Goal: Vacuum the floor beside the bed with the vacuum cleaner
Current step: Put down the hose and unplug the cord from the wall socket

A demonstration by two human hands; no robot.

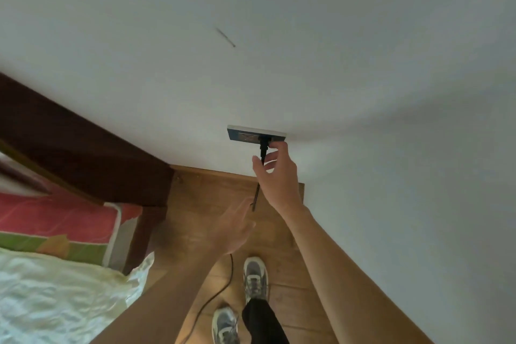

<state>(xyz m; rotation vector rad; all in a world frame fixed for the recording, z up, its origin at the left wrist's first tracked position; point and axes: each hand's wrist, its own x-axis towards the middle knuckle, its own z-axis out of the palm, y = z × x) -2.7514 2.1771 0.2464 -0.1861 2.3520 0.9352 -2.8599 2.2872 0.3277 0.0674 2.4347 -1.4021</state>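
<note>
The vacuum cleaner itself is out of view; only its black cord [220, 292] shows, trailing across the wooden floor [282, 234]. Its black plug [262, 144] sits in the wall socket [257, 134], low on the white wall. My right hand [275, 173] is just below the socket, thumb and fingers spread on either side of the plug's cord with a gap between them. My left hand [233, 229] is lower and blurred, its fingers stretched toward the hanging cord, which passes under its palm. Whether it holds the cord is unclear.
The bed's dark wooden frame [83, 148] and a mattress with a red and green cover [55, 226] fill the left, with a white blanket [55, 293] in front. My two feet in grey sneakers [255, 279] stand on the narrow floor strip between bed and wall.
</note>
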